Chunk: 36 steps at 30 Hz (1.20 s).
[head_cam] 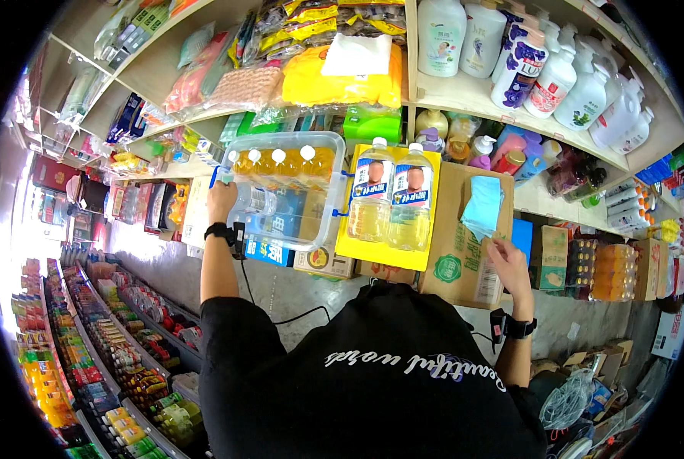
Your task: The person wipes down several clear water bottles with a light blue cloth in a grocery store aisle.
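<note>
My left hand [221, 199] is curled over the left rim of a clear plastic bin [322, 232], below a blue latch. Inside, a clear plastic bottle [255, 201] lies near my fingers, and several white-capped bottles of amber liquid [279, 166] stand in a row along the far side. My right hand [509, 267] is over a cardboard box [462, 229], fingertips by the lower corner of a light-blue cloth [483, 203]; whether they pinch it I cannot tell. Between bin and box, two labelled bottles of pale yellow liquid [370, 195] lie on a yellow board [347, 246].
Ahead are shelves with pump bottles [520, 69] and a yellow package [342, 80] topped by a white cloth [358, 55]. Drink racks [118, 344] fill the left. Bottle packs [614, 272] stand at right. A black cable [296, 318] hangs from my left wristband.
</note>
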Each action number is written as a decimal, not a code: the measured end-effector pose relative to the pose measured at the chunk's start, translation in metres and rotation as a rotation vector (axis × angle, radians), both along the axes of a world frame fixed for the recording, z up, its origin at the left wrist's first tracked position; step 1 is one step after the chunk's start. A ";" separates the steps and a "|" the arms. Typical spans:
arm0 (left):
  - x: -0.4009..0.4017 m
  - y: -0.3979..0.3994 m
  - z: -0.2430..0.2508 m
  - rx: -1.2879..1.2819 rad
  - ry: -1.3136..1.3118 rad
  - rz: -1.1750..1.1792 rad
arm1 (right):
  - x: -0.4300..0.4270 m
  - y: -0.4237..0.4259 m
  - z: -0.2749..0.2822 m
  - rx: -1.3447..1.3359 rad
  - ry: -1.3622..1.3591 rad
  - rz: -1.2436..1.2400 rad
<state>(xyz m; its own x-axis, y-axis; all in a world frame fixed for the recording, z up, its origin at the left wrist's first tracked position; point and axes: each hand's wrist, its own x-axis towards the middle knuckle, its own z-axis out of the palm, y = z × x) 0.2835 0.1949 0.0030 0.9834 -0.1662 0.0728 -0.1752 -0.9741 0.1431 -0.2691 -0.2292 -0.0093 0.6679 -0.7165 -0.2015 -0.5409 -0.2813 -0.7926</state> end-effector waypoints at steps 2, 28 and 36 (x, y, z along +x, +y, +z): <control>-0.017 -0.004 0.014 -0.026 0.020 0.003 | 0.003 -0.004 0.003 -0.030 -0.005 0.002; -0.296 -0.100 0.236 -1.100 0.210 0.152 | 0.047 -0.049 -0.020 -0.236 -0.416 0.195; -0.337 -0.227 0.201 -0.864 0.642 -0.360 | -0.042 -0.084 -0.014 0.715 -0.972 -0.304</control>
